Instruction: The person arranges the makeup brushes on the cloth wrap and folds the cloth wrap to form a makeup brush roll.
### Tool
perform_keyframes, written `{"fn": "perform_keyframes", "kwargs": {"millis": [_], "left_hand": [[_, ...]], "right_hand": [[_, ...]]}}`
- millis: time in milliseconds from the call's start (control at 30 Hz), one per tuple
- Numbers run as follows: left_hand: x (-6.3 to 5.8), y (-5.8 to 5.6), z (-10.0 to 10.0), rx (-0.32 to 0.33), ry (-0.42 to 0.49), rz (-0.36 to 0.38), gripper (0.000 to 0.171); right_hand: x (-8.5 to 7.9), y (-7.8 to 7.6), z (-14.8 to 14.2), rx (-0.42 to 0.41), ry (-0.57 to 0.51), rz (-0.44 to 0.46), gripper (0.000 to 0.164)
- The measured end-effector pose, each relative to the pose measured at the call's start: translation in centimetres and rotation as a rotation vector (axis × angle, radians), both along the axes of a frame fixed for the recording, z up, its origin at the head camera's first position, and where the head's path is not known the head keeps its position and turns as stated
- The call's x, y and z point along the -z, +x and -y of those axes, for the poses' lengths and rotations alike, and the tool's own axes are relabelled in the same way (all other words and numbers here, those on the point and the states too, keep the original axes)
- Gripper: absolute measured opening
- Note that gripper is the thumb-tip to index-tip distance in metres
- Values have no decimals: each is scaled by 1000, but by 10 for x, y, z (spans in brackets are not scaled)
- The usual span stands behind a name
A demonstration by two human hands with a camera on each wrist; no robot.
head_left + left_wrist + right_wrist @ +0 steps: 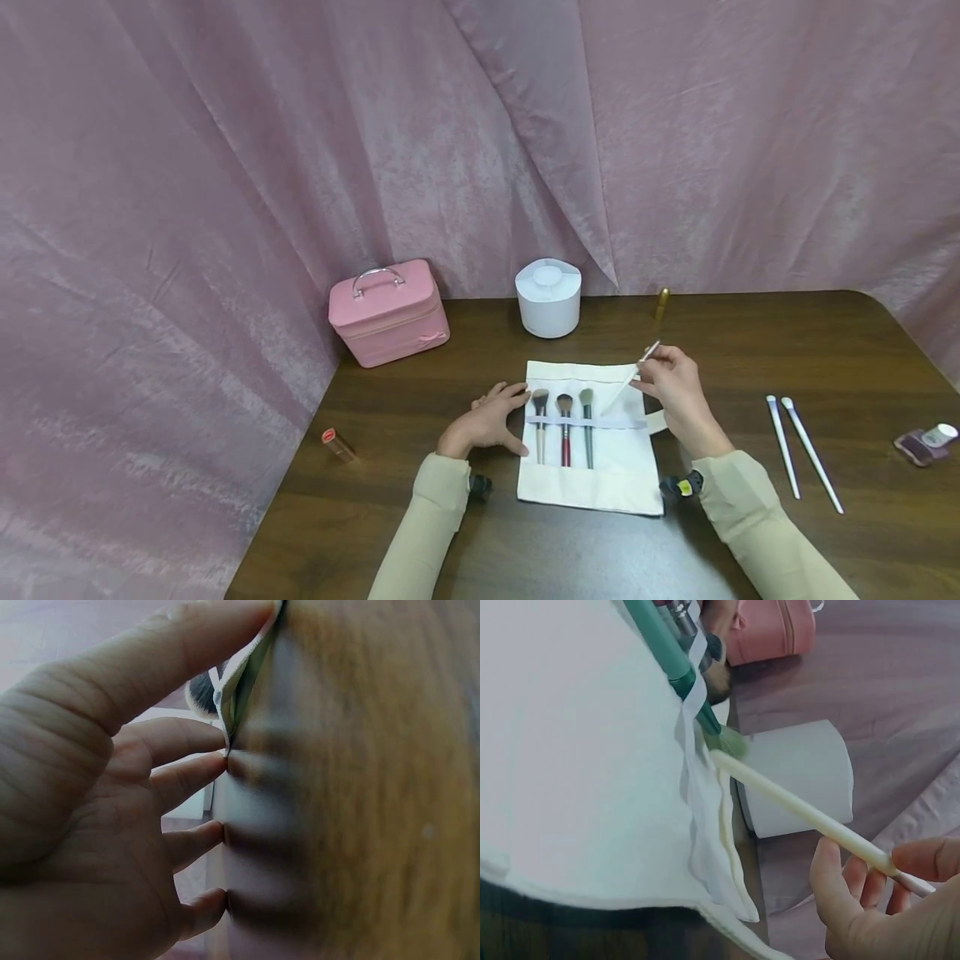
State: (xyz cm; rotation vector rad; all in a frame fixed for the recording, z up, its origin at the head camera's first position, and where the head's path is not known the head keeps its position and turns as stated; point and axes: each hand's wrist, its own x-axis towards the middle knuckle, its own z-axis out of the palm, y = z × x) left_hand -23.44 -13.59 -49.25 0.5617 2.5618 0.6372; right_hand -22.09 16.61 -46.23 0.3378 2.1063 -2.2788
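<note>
A white cloth brush roll lies unrolled on the table, a pale elastic band across it. Under the band sit three makeup brushes: a dark-bristled one with a pale handle, a red-handled one and a green one. With fingers spread, my left hand rests at the roll's left edge, thumb and fingertips touching cloth and table. My right hand pinches a slim white makeup brush near one end. This brush slants down, its handle tip close to the band beside the green brush.
Two white brushes lie to the right, a small bottle with a white cap farther right. Behind stand a pink case, a white round container and a gold tube. A lipstick-like tube is at left.
</note>
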Motion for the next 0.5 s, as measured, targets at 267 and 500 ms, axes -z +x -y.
{"fn": "perform_keyframes", "kwargs": {"millis": [267, 500], "left_hand": [[0, -1, 0, -8, -4, 2, 96], [2, -1, 0, -4, -5, -2, 95]], "right_hand": [[6, -6, 5, -56, 41, 19, 32], [13, -10, 8, -88, 46, 14, 32]]}}
